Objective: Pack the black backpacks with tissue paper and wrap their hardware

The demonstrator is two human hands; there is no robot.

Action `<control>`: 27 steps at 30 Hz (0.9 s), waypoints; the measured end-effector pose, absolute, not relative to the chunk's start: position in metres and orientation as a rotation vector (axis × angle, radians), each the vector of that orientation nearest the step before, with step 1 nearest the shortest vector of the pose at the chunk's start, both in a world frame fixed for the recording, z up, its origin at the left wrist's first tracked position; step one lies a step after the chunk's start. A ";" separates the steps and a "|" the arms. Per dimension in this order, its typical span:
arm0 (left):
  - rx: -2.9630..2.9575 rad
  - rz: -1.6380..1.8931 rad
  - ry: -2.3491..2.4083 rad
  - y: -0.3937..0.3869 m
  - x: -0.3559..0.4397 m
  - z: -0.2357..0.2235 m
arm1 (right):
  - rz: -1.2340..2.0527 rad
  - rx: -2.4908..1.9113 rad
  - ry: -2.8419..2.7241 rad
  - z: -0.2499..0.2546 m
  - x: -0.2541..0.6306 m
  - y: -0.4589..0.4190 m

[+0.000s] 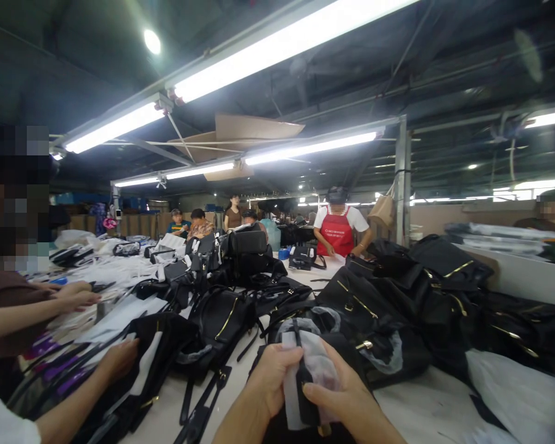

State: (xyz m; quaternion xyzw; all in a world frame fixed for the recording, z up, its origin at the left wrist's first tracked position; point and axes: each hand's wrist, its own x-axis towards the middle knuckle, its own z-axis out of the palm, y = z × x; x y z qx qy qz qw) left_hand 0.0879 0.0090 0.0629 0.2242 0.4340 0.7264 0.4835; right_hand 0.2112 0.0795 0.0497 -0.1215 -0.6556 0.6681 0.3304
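Note:
Low in the middle, my left hand (274, 377) pinches the left edge of a sheet of white tissue paper (292, 410) together with a black strap. My right hand (335, 385) grips the paper's other side, its thumb pressing on a black leather tag (308, 398) that lies over the sheet. Directly behind my hands is a black bag (351, 357) with gold hardware and clear plastic wrap on its handles. What lies under the paper is mostly hidden.
Black bags with gold zippers (462, 308) pile up on the right. More bags (222, 314) and loose straps (203, 407) lie left of centre. A co-worker's hand (120, 357) reaches in from the left. Across the table stands a person in a red apron (337, 231).

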 end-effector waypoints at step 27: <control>0.360 1.829 1.079 0.011 0.101 0.067 | -0.260 -0.253 -2.289 -0.010 0.209 0.082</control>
